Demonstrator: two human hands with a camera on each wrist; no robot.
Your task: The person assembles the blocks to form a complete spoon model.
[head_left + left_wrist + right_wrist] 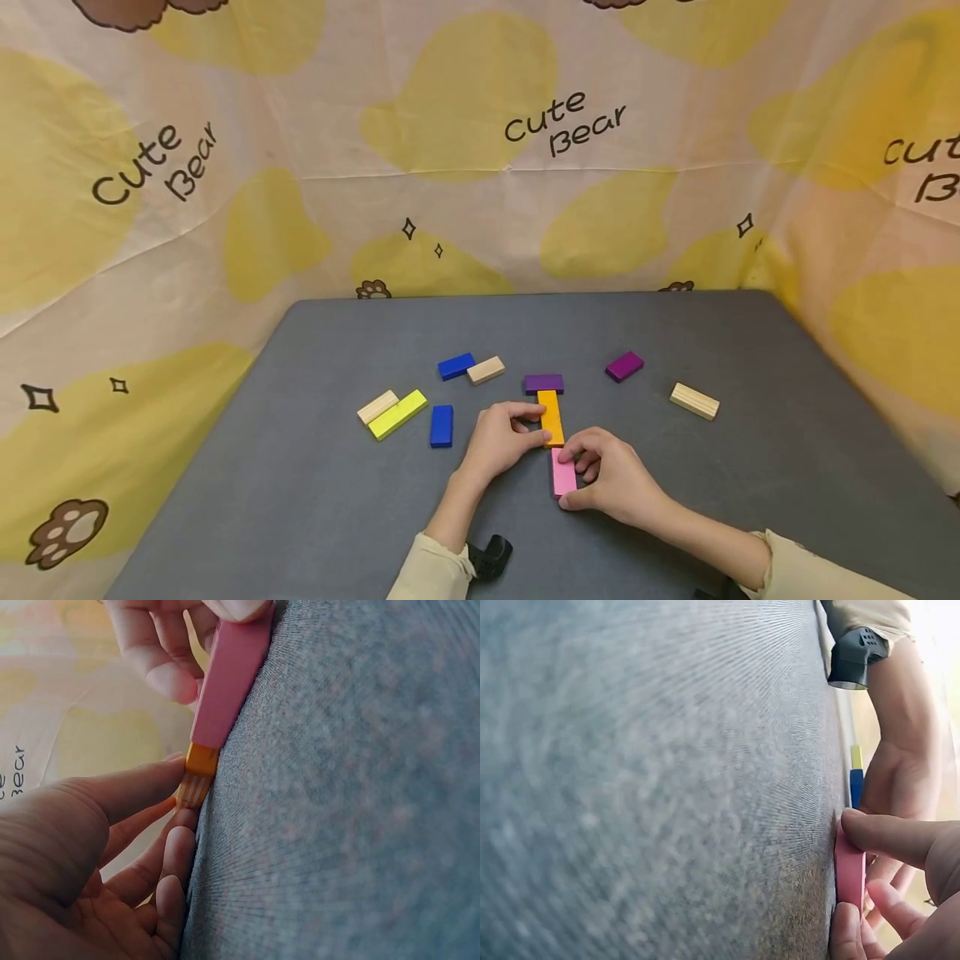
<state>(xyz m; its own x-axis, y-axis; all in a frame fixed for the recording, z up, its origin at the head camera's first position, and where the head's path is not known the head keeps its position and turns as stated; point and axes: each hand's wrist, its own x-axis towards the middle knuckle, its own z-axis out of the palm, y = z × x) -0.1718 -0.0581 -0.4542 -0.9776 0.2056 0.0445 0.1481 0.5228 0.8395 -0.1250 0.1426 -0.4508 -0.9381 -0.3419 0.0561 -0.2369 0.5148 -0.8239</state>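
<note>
Three wooden blocks run toward me in a line on the table (502,558). A violet block (534,386) lies crosswise at the far end, and an orange block (551,421) meets it lengthwise. The near end of the orange one adjoins a pink block (562,482). With thumb and fingers, my left hand (497,440) holds the orange block from its left side. My right hand (617,477) pinches the pink block lengthwise, thumb at its near end and index finger at its far end. In the left wrist view, the pink block (229,682) partly overlaps the orange block (196,776).
To the left lie a blue block (442,427), a yellow-green block (397,415) against a plain wooden block (377,407), and another blue block (455,367) touching a plain block (486,371). Right of the line are a magenta-purple block (625,367) and a plain block (694,401).
</note>
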